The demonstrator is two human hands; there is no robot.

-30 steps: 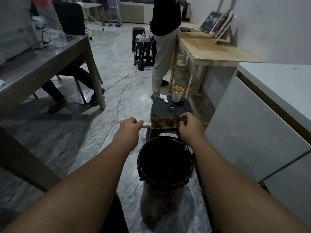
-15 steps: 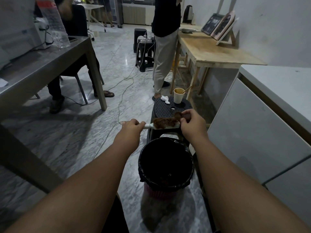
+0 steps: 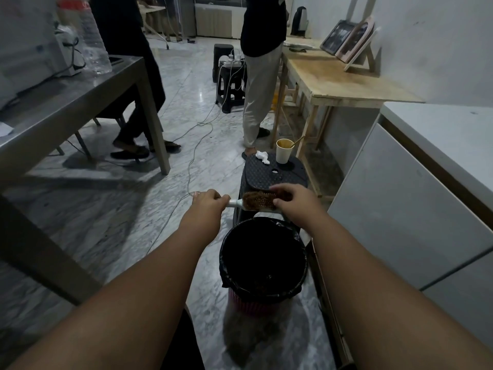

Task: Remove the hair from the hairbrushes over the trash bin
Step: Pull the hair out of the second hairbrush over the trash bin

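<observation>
A white hairbrush (image 3: 256, 202) clogged with brown hair lies level in front of me, above the far rim of the trash bin (image 3: 226, 268), which is lined with a black bag. My left hand (image 3: 206, 202) is closed around the brush's white handle. My right hand (image 3: 290, 200) sits at the brush's right end, with fingers pinching the brown hair on the bristles. The brush's far tip is hidden under that hand.
A black plastic stool (image 3: 274, 174) stands just beyond the bin, carrying a paper cup (image 3: 283, 151) and a crumpled tissue (image 3: 262, 157). A white cabinet (image 3: 416, 209) is on the right and a grey table (image 3: 80, 102) on the left. A cable crosses the marble floor; two people are farther off.
My right hand's fingers have shifted leftward over the brush head onto the hair. The brush stays level in my left hand. The person on the left has stepped nearer.
</observation>
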